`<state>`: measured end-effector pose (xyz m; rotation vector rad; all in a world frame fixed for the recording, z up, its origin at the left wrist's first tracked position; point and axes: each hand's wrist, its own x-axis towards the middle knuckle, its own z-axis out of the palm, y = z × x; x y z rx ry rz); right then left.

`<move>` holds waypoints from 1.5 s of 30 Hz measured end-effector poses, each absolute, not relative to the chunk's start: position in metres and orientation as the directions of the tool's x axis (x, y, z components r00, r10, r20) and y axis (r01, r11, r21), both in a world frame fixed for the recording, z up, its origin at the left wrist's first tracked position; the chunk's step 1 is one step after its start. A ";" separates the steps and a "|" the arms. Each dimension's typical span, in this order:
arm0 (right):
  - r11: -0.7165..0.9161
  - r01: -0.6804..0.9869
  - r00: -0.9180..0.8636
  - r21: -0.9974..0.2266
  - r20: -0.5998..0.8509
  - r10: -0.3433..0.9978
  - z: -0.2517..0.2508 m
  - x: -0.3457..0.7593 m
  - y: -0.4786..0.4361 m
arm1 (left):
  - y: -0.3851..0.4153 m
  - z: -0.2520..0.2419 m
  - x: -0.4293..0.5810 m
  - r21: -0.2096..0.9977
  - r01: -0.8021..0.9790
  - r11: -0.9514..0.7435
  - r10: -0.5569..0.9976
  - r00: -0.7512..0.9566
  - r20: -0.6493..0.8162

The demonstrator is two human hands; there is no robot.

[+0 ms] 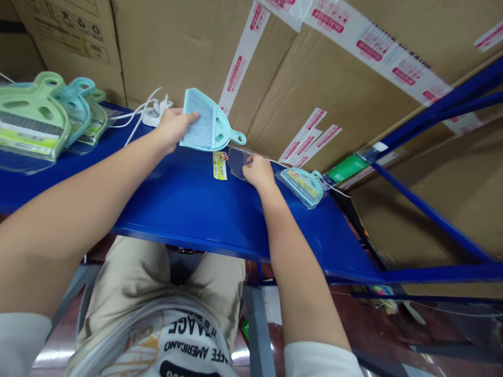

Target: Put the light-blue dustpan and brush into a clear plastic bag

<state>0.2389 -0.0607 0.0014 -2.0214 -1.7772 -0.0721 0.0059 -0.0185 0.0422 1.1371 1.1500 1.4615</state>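
While seated at blue shelf (188, 204) before cardboard boxes (334, 78), gripped pale-blue dustpan set (208, 128) with left hand (173, 128); pinched clear bag (238, 161) with right hand (257, 172).

Light blue mini dustpan (212, 128) with little brush tucked inside, bristles showing pale and straight. Held up off blue shelf (188, 204), tilted, wide mouth toward upper left, loop handle pointing right. Left hand (173, 128) grips it at wide end, fingers (191, 118) over bristles.

Clear plastic bag (238, 162) lies flat on shelf just below dustpan, kinda hard to see, see-through. Colourful label (219, 165) at its left end. Right hand (257, 170) pinches bag's right edge, resting on shelf.
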 end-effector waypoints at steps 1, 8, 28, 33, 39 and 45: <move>-0.065 0.947 0.178 -0.313 0.347 0.921 0.001 0.239 -0.061 | -0.019 0.042 0.006 0.984 -0.113 -0.134 0.983 -0.139 0.118; -0.010 0.893 0.233 -0.451 0.443 0.866 0.010 0.235 -0.065 | -0.020 0.037 0.011 0.995 -0.066 -0.072 0.990 -0.122 0.063; 0.230 0.743 0.071 -0.628 0.416 0.907 0.014 0.212 -0.074 | -0.025 0.026 0.024 0.977 -0.133 -0.168 0.985 -0.066 0.161; 0.233 0.678 0.120 -0.697 0.418 0.900 0.015 0.212 -0.072 | -0.030 0.024 0.030 0.979 -0.102 -0.177 0.984 -0.019 0.176; 0.268 0.599 0.129 -0.755 0.421 0.898 0.012 0.216 -0.066 | -0.033 0.024 0.033 0.981 -0.103 -0.166 0.985 0.021 0.169; 0.338 0.596 0.027 -0.728 0.439 0.898 0.009 0.206 -0.075 | -0.036 0.024 0.034 0.982 -0.118 -0.146 0.987 0.057 0.153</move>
